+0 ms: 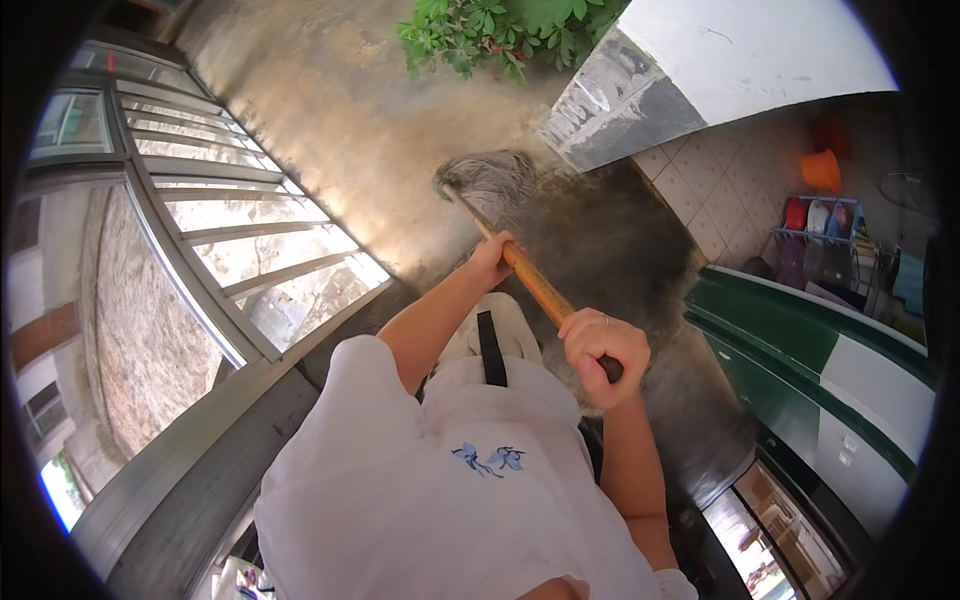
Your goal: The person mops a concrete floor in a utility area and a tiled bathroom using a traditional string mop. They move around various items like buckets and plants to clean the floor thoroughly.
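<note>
Outdoors, a person grips a mop [500,215] with both hands: the left hand [491,262] closed around the middle of the wooden handle, the right hand [603,352] clenched near its top end. Its grey head rests on the wet concrete floor [330,110], beside a metal railing [215,235] and below a green plant [490,30].

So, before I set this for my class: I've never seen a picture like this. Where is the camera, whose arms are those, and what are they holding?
The camera sits on a person's head and looks down through a fisheye lens, so straight edges bend near the rim. The white shirt and both forearms belong to that person. The left hand and right hand both grip a wooden mop handle. Its grey stringy mop head rests on the concrete floor, which looks darker, perhaps wet, near it. A metal railing runs along the left, a green plant shows at the top, and a rack of coloured things stands on the right.
</note>
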Motion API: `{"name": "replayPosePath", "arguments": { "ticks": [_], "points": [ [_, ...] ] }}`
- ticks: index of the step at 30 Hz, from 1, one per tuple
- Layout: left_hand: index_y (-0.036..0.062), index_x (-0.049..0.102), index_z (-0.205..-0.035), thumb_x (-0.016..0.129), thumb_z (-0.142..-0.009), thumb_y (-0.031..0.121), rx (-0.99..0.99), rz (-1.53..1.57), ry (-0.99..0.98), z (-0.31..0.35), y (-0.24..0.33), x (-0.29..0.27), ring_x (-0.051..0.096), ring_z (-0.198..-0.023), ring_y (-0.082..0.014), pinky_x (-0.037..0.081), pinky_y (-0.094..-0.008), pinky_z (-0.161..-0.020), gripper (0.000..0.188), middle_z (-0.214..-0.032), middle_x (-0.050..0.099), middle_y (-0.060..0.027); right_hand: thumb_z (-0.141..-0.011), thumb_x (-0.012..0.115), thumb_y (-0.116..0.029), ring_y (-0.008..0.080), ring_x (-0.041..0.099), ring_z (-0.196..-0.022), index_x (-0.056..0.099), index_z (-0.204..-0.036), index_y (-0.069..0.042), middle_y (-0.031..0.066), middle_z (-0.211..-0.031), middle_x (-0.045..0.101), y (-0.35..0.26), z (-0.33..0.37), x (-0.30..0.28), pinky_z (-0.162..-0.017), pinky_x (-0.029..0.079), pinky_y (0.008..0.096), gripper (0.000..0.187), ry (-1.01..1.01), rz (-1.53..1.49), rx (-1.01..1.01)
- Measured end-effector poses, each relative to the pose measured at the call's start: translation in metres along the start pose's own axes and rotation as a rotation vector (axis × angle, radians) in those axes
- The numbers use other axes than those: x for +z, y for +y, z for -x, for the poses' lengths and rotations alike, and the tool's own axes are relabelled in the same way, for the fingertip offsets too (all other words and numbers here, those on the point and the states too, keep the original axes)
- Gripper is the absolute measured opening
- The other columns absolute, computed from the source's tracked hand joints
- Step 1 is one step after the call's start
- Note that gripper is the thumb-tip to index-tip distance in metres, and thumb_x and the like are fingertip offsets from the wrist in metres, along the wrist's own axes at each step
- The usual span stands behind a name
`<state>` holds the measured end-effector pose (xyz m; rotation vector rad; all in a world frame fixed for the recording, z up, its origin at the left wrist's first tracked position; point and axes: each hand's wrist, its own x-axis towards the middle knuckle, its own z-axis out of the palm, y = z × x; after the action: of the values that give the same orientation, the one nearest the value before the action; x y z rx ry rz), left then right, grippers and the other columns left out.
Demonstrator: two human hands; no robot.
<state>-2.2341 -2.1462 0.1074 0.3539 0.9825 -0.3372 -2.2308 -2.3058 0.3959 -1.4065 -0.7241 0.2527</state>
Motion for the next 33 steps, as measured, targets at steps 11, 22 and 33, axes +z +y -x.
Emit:
{"name": "replayPosePath", "arguments": {
  "ticks": [11, 22, 33],
  "points": [
    [-0.003, 0.042, -0.097, 0.058, -0.079, 0.005, -0.047, 0.317, -0.057, 0.014, -0.085, -0.057, 0.057, -0.081, -0.0291, 0.053, -0.0349, -0.077, 0.025, -0.085, 0.05, -0.0131, -0.073, 0.045, -0.013, 0.0162, 0.04, -0.044, 0.04, -0.049, -0.004, 0.0051, -0.046, 0.044, 0.014, 0.051, -0.056, -0.055, 0.041, 0.0314, 0.027, 0.013, -0.415, 0.197],
    [-0.0012, 0.041, -0.098, 0.053, -0.085, 0.012, -0.098, 0.051, 0.112, 0.018, -0.325, 0.053, 0.055, -0.091, -0.03, 0.049, -0.0386, -0.085, 0.022, -0.096, 0.047, -0.0154, -0.069, 0.042, -0.008, 0.0172, 0.039, -0.043, 0.037, -0.048, -0.004, 0.005, -0.046, 0.044, -0.062, 0.267, -0.212, -0.053, 0.041, 0.0321, 0.022, 0.213, -0.273, 0.131],
    [0.0018, 0.053, -0.081, 0.06, -0.08, 0.014, -0.591, -0.254, -0.152, 0.059, -0.557, 0.148, 0.058, -0.068, -0.0229, 0.051, -0.034, -0.068, 0.014, -0.074, 0.057, -0.0131, -0.067, 0.051, 0.001, 0.0242, 0.041, -0.044, 0.044, -0.056, -0.001, 0.009, -0.048, 0.039, -0.189, 0.382, -0.26, -0.044, 0.033, 0.0324, 0.014, 0.232, 0.298, 0.222]
  ]
}}
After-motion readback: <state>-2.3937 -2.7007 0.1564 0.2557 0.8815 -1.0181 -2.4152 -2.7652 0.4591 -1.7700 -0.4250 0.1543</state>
